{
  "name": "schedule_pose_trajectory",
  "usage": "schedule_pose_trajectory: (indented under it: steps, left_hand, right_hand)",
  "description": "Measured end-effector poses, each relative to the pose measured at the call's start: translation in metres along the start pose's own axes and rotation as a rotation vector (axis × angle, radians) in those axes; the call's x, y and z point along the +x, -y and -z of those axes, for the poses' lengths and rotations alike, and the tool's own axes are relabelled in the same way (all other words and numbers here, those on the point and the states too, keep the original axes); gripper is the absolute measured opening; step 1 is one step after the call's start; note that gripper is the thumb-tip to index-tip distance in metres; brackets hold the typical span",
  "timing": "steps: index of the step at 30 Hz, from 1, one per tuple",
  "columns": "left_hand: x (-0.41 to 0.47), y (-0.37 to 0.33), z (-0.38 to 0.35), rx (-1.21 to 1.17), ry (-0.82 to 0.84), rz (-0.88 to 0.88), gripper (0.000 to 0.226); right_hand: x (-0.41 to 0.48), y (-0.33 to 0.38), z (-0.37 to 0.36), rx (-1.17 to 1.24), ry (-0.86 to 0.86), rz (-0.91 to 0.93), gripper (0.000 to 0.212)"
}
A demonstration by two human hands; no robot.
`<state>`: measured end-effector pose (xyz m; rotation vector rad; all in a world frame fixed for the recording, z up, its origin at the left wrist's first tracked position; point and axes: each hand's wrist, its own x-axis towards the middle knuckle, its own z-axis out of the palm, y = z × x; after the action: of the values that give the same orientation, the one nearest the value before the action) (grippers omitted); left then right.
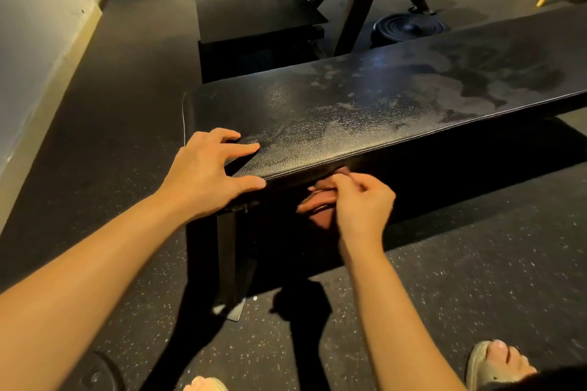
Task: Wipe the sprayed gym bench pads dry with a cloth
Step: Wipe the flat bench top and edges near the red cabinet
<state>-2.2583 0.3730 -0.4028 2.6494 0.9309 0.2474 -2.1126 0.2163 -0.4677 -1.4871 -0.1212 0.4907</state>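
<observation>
Left hand [206, 174] fingers spread on wet bench pad [365, 111], right hand [362, 203] fingers curled, grasp unclear

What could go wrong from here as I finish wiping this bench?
The wet patches far right on the bench pad may get missed while the right hand is at its near side edge. The left hand resting on the pad may smear prints onto it.
</observation>
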Motion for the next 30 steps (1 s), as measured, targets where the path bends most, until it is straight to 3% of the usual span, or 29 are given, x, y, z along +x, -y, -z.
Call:
schedule_pose_trajectory:
  steps: [2, 10, 15, 19, 22, 27, 30]
  left_hand:
    - [0.001, -0.001, 0.0, 0.005, 0.002, 0.008, 0.092]
    - [0.003, -0.004, 0.001, -0.012, 0.013, 0.029, 0.094]
    - [0.004, -0.004, 0.001, -0.002, 0.017, 0.028, 0.093]
    - [0.003, -0.004, 0.0, -0.023, 0.012, 0.014, 0.093]
    - [0.002, -0.005, 0.0, -0.019, 0.01, 0.017, 0.092]
    - [0.001, -0.007, 0.0, -0.029, -0.001, 0.031, 0.085]
    - [0.001, -0.006, -0.004, -0.028, -0.039, 0.033, 0.074]
  right_hand:
    - [0.014, -0.005, 0.01, -0.058, -0.104, 0.053, 0.019]
    - [0.001, -0.001, -0.003, -0.045, 0.035, 0.0, 0.014]
    - [0.002, 0.0, 0.002, 0.046, 0.011, -0.146, 0.022]
    - [-0.003, 0.011, 0.003, 0.062, 0.046, -0.079, 0.028]
    - [0.0, 0.009, 0.004, 0.075, 0.036, -0.132, 0.036]
    - [0.001, 0.016, 0.009, 0.066, 0.036, -0.091, 0.027]
    - [0.006, 0.012, 0.01, 0.101, -0.007, -0.164, 0.028]
